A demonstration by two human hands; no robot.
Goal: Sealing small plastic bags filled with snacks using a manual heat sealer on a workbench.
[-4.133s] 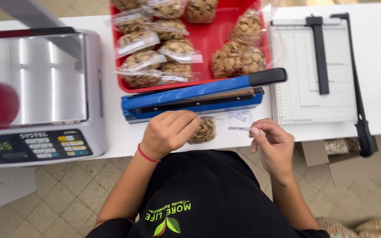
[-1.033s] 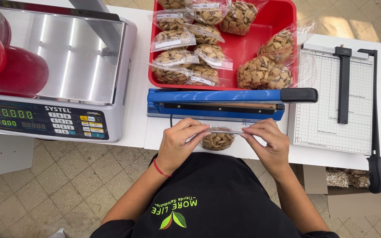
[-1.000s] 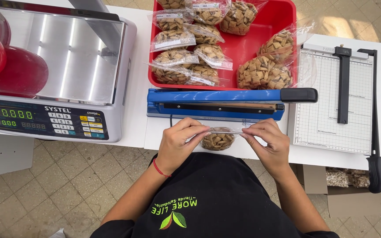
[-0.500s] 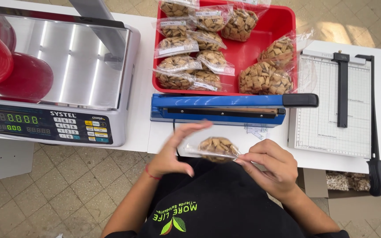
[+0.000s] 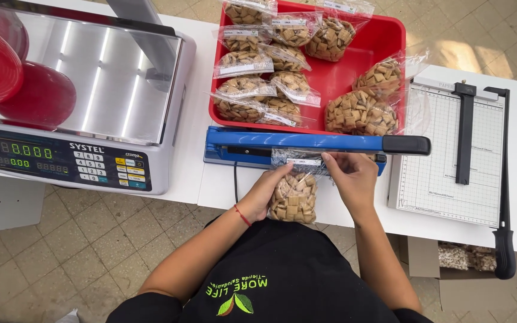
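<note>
Two hands are feeding a clear bag of cereal squares (image 5: 293, 197) into the blue impulse sealer (image 5: 306, 145): left hand (image 5: 265, 194) cupping its side, right hand (image 5: 349, 176) pinching its neck. Wrinkled film there is risking a leaky seam.

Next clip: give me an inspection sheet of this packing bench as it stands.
Surface: white table.
Job's things: clear bag of cereal squares, its top laid into the blue heat sealer.
Clutter: red tray of filled bags, scale, paper trimmer.
Hands: left hand holds the bag's side; right hand pinches its top.
Cables: black cord from the sealer.
Surroundings: tiled floor, cardboard box under the table.
</note>
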